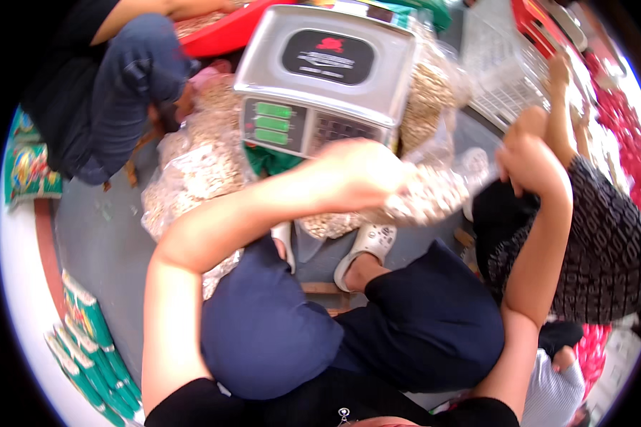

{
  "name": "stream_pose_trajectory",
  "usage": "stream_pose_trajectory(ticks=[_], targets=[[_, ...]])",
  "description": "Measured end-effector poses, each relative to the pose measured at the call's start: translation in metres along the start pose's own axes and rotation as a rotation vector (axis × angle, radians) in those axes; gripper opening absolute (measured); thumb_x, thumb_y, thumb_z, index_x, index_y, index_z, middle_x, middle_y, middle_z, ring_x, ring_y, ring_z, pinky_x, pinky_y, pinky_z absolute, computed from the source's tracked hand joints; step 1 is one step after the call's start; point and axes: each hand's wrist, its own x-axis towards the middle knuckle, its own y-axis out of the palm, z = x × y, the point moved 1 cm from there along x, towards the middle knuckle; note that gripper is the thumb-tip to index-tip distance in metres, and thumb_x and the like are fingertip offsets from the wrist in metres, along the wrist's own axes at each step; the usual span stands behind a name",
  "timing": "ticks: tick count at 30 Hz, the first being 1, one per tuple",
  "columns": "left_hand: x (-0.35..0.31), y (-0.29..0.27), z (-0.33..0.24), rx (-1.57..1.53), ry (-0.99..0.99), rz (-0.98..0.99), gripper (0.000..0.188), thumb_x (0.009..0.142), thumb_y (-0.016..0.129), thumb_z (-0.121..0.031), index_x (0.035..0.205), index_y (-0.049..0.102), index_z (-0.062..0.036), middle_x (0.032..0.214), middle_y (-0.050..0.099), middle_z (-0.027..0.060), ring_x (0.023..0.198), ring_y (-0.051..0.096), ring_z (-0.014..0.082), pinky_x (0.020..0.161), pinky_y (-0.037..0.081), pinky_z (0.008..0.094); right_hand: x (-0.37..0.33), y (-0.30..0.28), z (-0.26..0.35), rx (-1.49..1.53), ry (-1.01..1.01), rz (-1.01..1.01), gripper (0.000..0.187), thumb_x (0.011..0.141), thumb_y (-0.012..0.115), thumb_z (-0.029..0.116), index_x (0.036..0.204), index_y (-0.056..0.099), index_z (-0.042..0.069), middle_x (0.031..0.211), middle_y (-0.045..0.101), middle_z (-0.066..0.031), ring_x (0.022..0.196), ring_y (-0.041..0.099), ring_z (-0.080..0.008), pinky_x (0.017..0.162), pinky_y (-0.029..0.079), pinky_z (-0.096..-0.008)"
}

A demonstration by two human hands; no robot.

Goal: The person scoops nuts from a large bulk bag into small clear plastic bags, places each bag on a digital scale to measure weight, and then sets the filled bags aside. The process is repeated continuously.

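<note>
My left hand point(367, 174), blurred by motion, is closed on one end of a clear plastic bag of pale shelled nuts or beans point(429, 198). The bag stretches to the right, in front of the digital scale point(324, 53). My right hand point(535, 165) is raised to the right of the bag with bent wrist and curled fingers. Whatever it may hold cannot be made out. On the scale, the metal pan point(263, 53) bears only a dark printed label, and its green display point(272, 122) is lit. Filled clear bags point(199, 167) lie left of the scale.
Another filled bag point(427, 96) leans at the scale's right. A person point(132, 78) sits at left by a red tub point(217, 32); another person in patterned clothing point(591, 242) is close on the right. Also around are a white crate point(509, 71) and green packets point(89, 349).
</note>
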Motion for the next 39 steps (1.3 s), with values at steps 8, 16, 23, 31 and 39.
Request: stream_pose_trajectory(ticks=[8,16,23,31,39], targets=[[0.031,0.139,0.088,-0.102,-0.268,0.238,0.043,0.096,0.042,-0.039,0.11,0.068,-0.0086,0.106,0.067,0.0199,0.101,0.063,0.0377,0.09,0.047,0.0453,0.061,0.101,-0.048,-0.174,0.383,0.324,0.029,0.087,0.051,0.012,0.071,0.069,-0.004,0.06,0.067,-0.0141,0.05,0.067,-0.0238,0.048,0.054,-0.0356],[-0.117,-0.004,0.097,0.555,-0.444,-0.364,0.056,0.073,0.074,-0.05,0.114,0.063,-0.0142,0.117,0.061,0.0132,0.114,0.054,0.0314,0.095,0.043,0.0437,0.066,0.119,0.065,-0.273,0.009,0.456,0.036,0.088,0.053,0.028,0.075,0.073,0.001,0.061,0.067,-0.014,0.061,0.068,-0.0271,0.072,0.056,-0.0383],[-0.269,-0.018,0.174,0.627,-1.138,-0.457,0.07,0.077,0.072,-0.045,0.139,0.048,-0.0213,0.133,0.054,0.0157,0.119,0.055,0.0334,0.092,0.048,0.0452,0.076,0.155,0.111,-0.387,-0.493,0.25,0.035,0.083,0.054,0.034,0.081,0.072,0.004,0.081,0.069,-0.0182,0.081,0.066,-0.0363,0.078,0.052,-0.0459],[-0.267,-0.007,0.169,0.459,-0.501,-0.93,0.02,0.085,0.051,0.001,0.099,0.063,-0.0068,0.086,0.065,0.0203,0.08,0.066,0.0362,0.067,0.051,0.0389,0.065,0.151,0.147,-0.386,-0.6,0.322,0.033,0.085,0.056,0.034,0.085,0.072,0.005,0.083,0.069,-0.0181,0.084,0.066,-0.0357,0.079,0.052,-0.0456],[-0.169,-0.098,0.036,0.213,-0.32,-1.034,0.013,0.096,0.05,-0.007,0.092,0.061,-0.0013,0.07,0.061,0.005,0.063,0.056,0.009,0.059,0.044,0.0256,0.04,0.092,0.174,-0.315,-0.482,0.429,0.035,0.083,0.059,0.036,0.076,0.071,0.004,0.068,0.067,-0.0132,0.071,0.067,-0.0321,0.072,0.054,-0.0416]])
